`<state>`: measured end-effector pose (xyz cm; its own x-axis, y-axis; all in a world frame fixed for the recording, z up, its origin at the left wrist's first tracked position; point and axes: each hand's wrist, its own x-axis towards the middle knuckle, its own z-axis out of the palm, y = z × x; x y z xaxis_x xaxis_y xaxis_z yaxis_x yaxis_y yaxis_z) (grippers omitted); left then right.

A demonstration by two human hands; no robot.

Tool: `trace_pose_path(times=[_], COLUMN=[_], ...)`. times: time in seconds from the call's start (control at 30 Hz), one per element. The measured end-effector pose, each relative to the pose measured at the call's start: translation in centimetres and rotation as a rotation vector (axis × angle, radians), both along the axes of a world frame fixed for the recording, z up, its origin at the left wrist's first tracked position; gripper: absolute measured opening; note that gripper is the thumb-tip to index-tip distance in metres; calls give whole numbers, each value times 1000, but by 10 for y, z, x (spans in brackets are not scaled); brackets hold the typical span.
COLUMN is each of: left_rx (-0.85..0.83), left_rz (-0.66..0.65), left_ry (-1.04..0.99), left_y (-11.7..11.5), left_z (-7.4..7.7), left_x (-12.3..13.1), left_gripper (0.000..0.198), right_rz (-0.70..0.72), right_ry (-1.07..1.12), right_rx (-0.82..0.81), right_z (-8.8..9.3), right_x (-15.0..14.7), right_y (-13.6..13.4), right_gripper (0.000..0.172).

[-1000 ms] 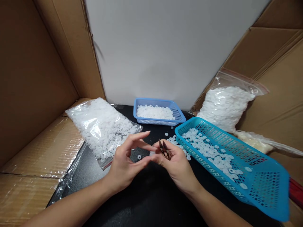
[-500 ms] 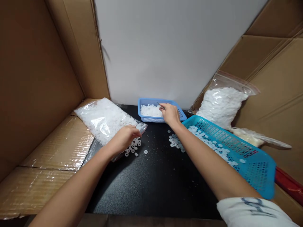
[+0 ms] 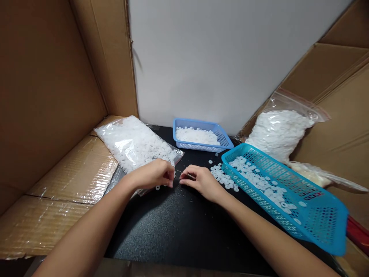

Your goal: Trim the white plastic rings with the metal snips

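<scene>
My left hand (image 3: 157, 174) is closed in a pinch beside the open corner of a clear plastic bag (image 3: 131, 144) full of white rings. What its fingertips hold, if anything, I cannot make out. A few loose white rings (image 3: 157, 187) show beneath that hand. Just to the right, my right hand (image 3: 201, 182) pinches a thin, dark, pointed tool (image 3: 188, 176), its tip directed toward my left fingers. A small gap separates the two hands above the black tabletop (image 3: 173, 227).
Behind the hands, a light blue basket (image 3: 201, 147) contains many white rings. A teal basket (image 3: 259, 194) with more rings stands at right, beside a loose pile of white rings (image 3: 223, 177). A filled zip bag (image 3: 279, 130) leans on the cardboard wall (image 3: 340, 150).
My right hand has come back from over the light blue basket, toward me, to close beside my left hand. My left hand has shifted slightly nearer. The view has turned a little.
</scene>
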<state>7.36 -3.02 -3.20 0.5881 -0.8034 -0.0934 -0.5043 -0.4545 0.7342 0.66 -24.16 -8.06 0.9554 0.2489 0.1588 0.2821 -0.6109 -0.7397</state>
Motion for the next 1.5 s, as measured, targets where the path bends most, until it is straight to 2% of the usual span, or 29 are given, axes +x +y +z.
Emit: trace_pose_path(times=[0.2, 0.37, 0.5, 0.6, 0.7, 0.73, 0.83, 0.93, 1.1, 1.33, 1.5], left_rx=[-389, -602, -666, -671, -640, -616, -530, -514, -635, -816, -894], left_rz=[374, 526, 561, 561, 546, 533, 496, 521, 609, 678, 705], left_ry=[39, 86, 162, 235, 308, 335, 395, 404, 350, 415, 550], left_y=[11, 11, 8, 4, -4, -8, -19, -24, -23, -23, -23], left_z=[8, 16, 19, 17, 10, 7, -1, -4, 1, 0, -1], left_x=[17, 15, 12, 10, 5, 2, -8, -13, -9, -3, -4], left_gripper=[23, 28, 23, 22, 16, 13, 5, 6, 12, 26, 36], right_rz=[-25, 64, 109, 120, -4, -65, -194, -232, -145, -11, 143], right_ry=[-87, -117, -129, -140, -162, -170, -184, -183, -164, -150, -114], right_rx=[84, 92, 94, 138, 225, 254, 311, 315, 270, 150, 114], right_z=[2, -11, -15, -9, 1, 5, 11, 8, -5, -15, -14], right_x=[11, 11, 10, 6, 4, 3, 3, 2, 9, 34, 40], right_y=[11, 34, 39, 35, 21, 14, -5, -13, 0, 17, 9], right_gripper=[1, 8, 11, 17, 6, 8, 29, 31, 14, 6, 16])
